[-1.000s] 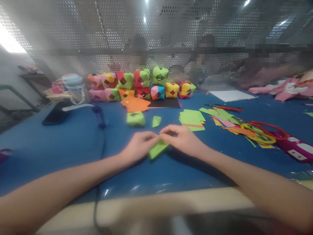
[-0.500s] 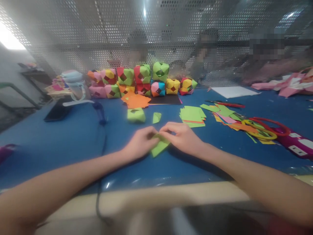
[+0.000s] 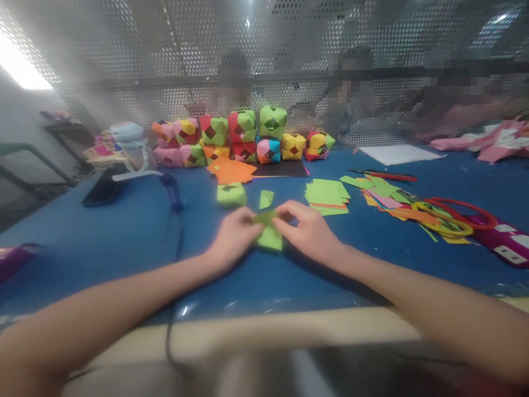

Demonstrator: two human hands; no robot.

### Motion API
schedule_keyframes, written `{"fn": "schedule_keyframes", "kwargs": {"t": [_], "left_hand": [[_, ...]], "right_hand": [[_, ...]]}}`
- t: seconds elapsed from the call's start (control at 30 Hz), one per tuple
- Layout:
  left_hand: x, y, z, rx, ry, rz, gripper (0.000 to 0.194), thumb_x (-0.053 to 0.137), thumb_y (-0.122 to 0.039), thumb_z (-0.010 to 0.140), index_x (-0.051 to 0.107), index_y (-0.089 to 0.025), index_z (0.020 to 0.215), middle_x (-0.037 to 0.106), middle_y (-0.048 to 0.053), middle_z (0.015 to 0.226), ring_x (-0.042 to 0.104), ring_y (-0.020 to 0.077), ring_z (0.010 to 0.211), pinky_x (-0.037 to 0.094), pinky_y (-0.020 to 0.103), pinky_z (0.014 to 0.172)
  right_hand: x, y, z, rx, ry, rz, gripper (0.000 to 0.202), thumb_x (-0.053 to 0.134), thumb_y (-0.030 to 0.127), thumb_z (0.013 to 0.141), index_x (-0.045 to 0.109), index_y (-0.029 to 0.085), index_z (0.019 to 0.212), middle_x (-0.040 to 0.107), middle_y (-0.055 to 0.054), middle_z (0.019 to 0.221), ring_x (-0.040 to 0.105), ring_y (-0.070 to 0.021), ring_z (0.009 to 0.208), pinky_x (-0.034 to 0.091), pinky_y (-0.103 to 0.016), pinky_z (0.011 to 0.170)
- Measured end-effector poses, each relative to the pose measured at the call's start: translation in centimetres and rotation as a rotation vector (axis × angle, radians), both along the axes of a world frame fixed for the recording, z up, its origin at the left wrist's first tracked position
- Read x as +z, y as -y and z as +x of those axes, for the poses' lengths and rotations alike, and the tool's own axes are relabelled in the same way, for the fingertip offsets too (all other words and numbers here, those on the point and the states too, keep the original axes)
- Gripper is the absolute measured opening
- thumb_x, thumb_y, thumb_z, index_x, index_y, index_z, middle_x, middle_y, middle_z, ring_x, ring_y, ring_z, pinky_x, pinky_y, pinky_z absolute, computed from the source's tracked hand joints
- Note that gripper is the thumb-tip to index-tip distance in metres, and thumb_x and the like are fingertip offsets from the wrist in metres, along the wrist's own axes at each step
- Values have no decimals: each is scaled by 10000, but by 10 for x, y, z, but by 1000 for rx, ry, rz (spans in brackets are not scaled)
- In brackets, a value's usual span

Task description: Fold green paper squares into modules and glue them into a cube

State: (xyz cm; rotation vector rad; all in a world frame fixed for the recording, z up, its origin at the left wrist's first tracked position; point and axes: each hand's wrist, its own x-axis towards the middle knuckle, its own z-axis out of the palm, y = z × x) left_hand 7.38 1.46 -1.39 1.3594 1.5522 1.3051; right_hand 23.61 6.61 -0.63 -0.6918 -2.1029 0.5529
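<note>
A green sheet of paper (image 3: 269,239), partly folded, is held between both hands just above the blue table (image 3: 198,281). My left hand (image 3: 233,237) pinches its left side, thumb against fingers. At its right side my right hand (image 3: 308,229) pinches it in the same way. Just beyond the fingers lies a small folded green piece (image 3: 266,199). A green folded paper block (image 3: 231,195) sits to its left, in front of an orange paper stack (image 3: 232,170). To the right is a stack of green squares (image 3: 327,194).
Several coloured paper cubes (image 3: 242,126) stand stacked at the back. Paper scraps (image 3: 384,193), yellow-handled scissors (image 3: 444,220) and a purple power strip (image 3: 506,242) lie right. A cup (image 3: 131,146), a phone (image 3: 103,187) and a cable (image 3: 178,237) are left. People sit behind perforated mesh.
The green paper has turned and its far part is now raised and folded over between my fingertips. Both hands have stayed close together. The view has shifted slightly.
</note>
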Motion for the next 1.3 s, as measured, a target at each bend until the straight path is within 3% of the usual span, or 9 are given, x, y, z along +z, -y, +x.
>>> {"fn": "schedule_keyframes", "kwargs": {"t": [0.43, 0.57, 0.67, 0.93, 1.3], "left_hand": [[-5, -1, -1, -41, 137, -54, 127, 641, -220, 640, 532, -155, 654, 509, -46, 590, 457, 87, 567, 362, 221, 556], [-6, -2, -2, -13, 153, -38, 130, 645, -215, 631, 532, -151, 646, 514, -44, 586, 450, 80, 539, 356, 219, 534], [-7, -3, -3, -9, 170, -34, 143, 648, -211, 629, 518, -151, 635, 502, -49, 576, 445, 76, 532, 347, 214, 524], [-8, -3, -3, -57, 134, -9, 141, 638, -219, 660, 514, -155, 678, 564, -23, 671, 498, 97, 626, 388, 231, 602], [4, 3, 4, -94, 38, -21, 98, 611, -204, 655, 544, -151, 704, 530, -34, 660, 478, 97, 628, 367, 230, 601]], "right_hand": [[-10, -3, 2, 121, 38, 299, 183, 434, 92, 859, 583, 192, 823, 571, -62, 830, 557, -165, 796, 462, -290, 695], [-10, -2, 2, 142, 50, 317, 182, 460, 99, 828, 622, 167, 875, 576, -85, 874, 568, -181, 822, 474, -319, 715], [-7, 0, 1, 165, -15, 201, 153, 478, 157, 851, 630, 170, 844, 581, -70, 849, 569, -166, 801, 477, -312, 718], [-1, 0, -3, 95, -38, -397, 134, 569, 270, 779, 641, 162, 814, 646, -12, 732, 568, -124, 652, 462, -261, 613], [3, 0, -2, 28, -16, -458, 143, 559, 271, 730, 556, 173, 627, 570, 19, 594, 498, -104, 565, 404, -233, 531]]}}
